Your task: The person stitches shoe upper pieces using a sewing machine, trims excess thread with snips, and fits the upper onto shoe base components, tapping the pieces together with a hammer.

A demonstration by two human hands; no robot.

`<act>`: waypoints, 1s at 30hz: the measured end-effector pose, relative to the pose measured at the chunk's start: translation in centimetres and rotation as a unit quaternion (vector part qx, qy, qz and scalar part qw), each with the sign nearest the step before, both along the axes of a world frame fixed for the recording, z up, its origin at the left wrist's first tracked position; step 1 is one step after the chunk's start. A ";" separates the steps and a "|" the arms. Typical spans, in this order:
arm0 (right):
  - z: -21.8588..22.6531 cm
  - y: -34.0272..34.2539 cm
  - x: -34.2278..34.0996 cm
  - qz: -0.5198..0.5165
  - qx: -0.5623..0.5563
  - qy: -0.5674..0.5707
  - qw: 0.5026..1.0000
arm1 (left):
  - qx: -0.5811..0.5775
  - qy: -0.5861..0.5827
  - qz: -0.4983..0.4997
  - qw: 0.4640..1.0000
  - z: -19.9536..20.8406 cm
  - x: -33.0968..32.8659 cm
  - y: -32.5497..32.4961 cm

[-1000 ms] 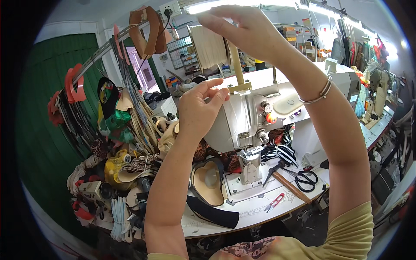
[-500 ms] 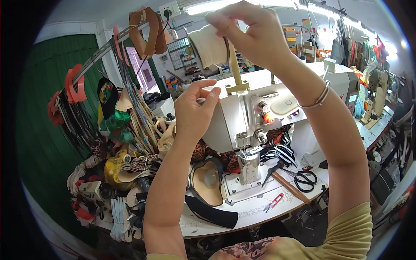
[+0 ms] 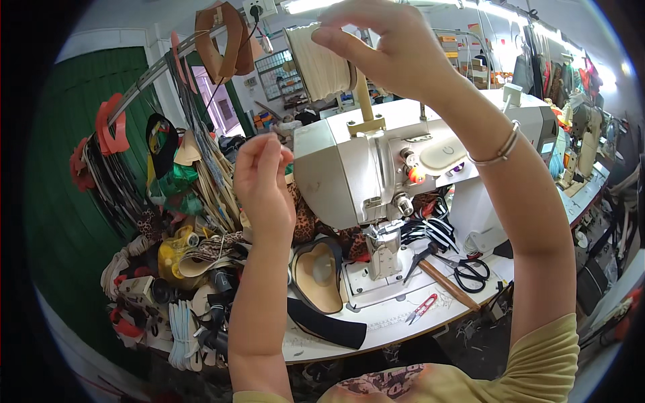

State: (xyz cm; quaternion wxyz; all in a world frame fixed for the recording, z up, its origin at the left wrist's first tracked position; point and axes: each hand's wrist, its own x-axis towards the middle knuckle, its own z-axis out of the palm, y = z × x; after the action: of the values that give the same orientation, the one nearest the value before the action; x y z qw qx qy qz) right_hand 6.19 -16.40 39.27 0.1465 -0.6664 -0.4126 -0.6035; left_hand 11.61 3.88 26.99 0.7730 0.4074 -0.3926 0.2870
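Note:
At the top of the view, my right hand (image 3: 393,50) curls over the upper part of a spool of white tape (image 3: 322,69), its thumb against the winding. The spool stands on a brass-coloured post (image 3: 363,101) above a white sewing machine (image 3: 327,176). My left hand (image 3: 264,185) is raised to the left of the machine head, with thumb and bent fingers closed together. Whatever it pinches, if anything, I cannot make out. Below the machine head, a beige insole-shaped piece (image 3: 318,282) with a dark rim lies on the table beside a black curved strip (image 3: 329,325).
A hammer (image 3: 449,285), black-handled scissors (image 3: 471,275) and red thread snips (image 3: 422,308) lie right of the needle area. Piled materials and a yellow tape roll (image 3: 176,258) crowd the left side. Strips and brown pattern pieces (image 3: 222,43) hang from a metal rail.
My left hand has moved left, away from the machine head, and its fingers have drawn closer together. My right hand stays at the spool. The view has shifted slightly.

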 end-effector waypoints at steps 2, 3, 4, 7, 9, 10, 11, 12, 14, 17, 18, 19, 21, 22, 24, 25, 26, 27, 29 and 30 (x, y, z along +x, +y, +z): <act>-0.2 -1.1 0.1 0.060 -0.005 -0.173 0.983 | -0.005 0.031 -0.020 0.999 -1.7 -1.5 -0.1; -0.5 -2.0 0.1 0.120 -0.013 -0.340 0.933 | 0.015 0.013 -0.006 1.000 -3.1 -2.1 -0.3; -2.1 -2.1 -1.1 0.042 0.008 -0.259 0.965 | 0.031 -0.001 0.021 0.999 -5.0 -2.5 0.6; -12.1 -1.8 -5.3 0.050 0.147 -0.028 0.988 | 0.181 0.005 0.174 0.968 -12.9 -4.4 3.7; -20.4 -2.2 -6.4 0.147 0.082 0.152 0.974 | 0.233 0.084 0.177 0.953 -18.0 -6.9 5.7; -23.8 -2.2 -6.2 0.127 -0.008 0.192 0.973 | 0.231 0.152 0.157 0.948 -20.5 -7.4 6.3; -27.3 -2.1 -6.3 0.048 -0.090 0.242 0.965 | 0.229 0.220 0.134 0.939 -23.0 -8.0 6.9; -32.2 -2.7 -5.9 -0.016 -0.120 0.289 0.950 | 0.253 0.261 0.153 0.919 -24.9 -8.8 7.3; -38.9 -4.1 -5.9 -0.076 -0.051 0.383 0.919 | 0.311 0.318 0.211 0.870 -28.5 -10.3 8.6; -43.4 -3.7 -6.4 -0.090 0.041 0.457 0.884 | 0.437 0.282 0.357 0.776 -30.9 -12.8 9.2; -44.0 -3.3 -6.9 -0.100 0.091 0.479 0.867 | 0.441 0.292 0.357 0.770 -31.7 -13.4 9.2; -44.1 -2.8 -6.9 -0.096 0.090 0.487 0.864 | 0.463 0.255 0.416 0.740 -32.8 -13.6 9.2; -43.7 -0.9 -6.2 -0.074 0.050 0.470 0.878 | 0.486 0.217 0.471 0.704 -33.9 -13.8 8.6; -43.5 0.3 -5.9 -0.037 0.041 0.488 0.871 | 0.438 0.281 0.440 0.732 -33.9 -13.4 7.9; -43.2 3.0 -4.7 0.012 0.015 0.506 0.862 | 0.408 0.326 0.397 0.755 -33.4 -12.5 6.9; -42.9 4.3 -4.2 0.034 0.009 0.524 0.851 | 0.407 0.324 0.397 0.756 -33.2 -12.5 6.6; -43.5 5.6 -3.5 0.092 0.019 0.563 0.821 | 0.347 0.401 0.269 0.804 -32.6 -12.5 6.2; -44.0 6.6 -3.1 0.135 -0.014 0.576 0.806 | 0.277 0.464 0.134 0.831 -32.1 -12.4 6.1; -43.8 8.9 -3.9 0.215 0.034 0.573 0.790 | 0.207 0.446 0.054 0.869 -31.6 -13.2 6.1; -43.7 9.6 -4.1 0.218 0.032 0.568 0.793 | 0.335 0.373 0.118 0.857 -31.5 -13.7 6.3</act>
State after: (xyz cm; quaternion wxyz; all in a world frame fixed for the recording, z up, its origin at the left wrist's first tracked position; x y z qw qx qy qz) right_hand 2.11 -6.75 -4.45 0.5037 -0.7767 -0.3694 -0.0811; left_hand -2.14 10.22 -4.48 0.6390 0.7613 -0.0963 0.0540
